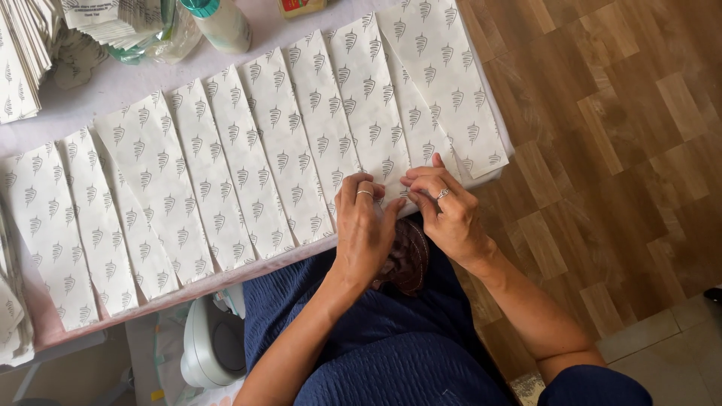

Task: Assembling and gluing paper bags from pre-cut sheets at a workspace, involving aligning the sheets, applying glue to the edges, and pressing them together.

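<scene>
A row of white paper sheets printed with a repeating grey motif is lying across the table [113, 90], running from the lower left of the frame up toward the upper centre. Each sheet is overlapping its neighbour along one long edge, so that only a strip of every sheet is showing; this arrangement appears to be keeping one margin of each sheet exposed in sequence.

The sheet being worked on [376, 113] is sitting near the right end of the row, with its lower end reaching the table edge at the centre of the frame. Both hands are meeting on that lower end.

The left hand [365, 225] is resting palm down with its fingers curled and close together, the fingertips pressing on the paper's lower edge. A ring is showing on one finger. The right hand [444, 207], also wearing a ring, is bending its fingers inward toward the left hand, the tips pinching or folding the same edge. Whether the paper is actually nipped between the fingertips cannot be told, since the knuckles are covering the contact.

At the upper left of the frame, stacks of the same printed paper [30, 53] are waiting beside a plastic bottle [222, 22]. Wooden flooring [617, 150] is filling the right side.
</scene>
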